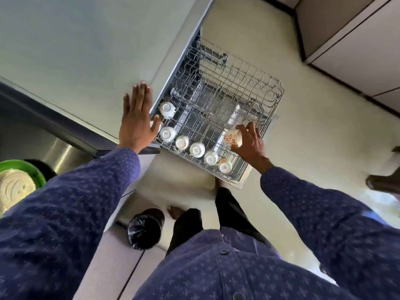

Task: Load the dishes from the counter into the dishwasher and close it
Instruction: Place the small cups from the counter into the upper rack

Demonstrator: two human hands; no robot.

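Right hand [249,140] has its fingers curled round a red-patterned cup [232,137], holding it tipped over the pulled-out rack [259,92]. Left hand [136,118] is spread flat, fingers straight, at the worktop [75,61] edge beside the rack. White cups [197,149] sit upside down along the rack's near side.

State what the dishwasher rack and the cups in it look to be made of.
Dishwasher rack: thin metal wire, seemingly grey-coated, an open see-through grid. Upturned cups: glazed ceramic or porcelain by their glossy white bases and foot rings. The cup in the right hand looks likewise, with red print.
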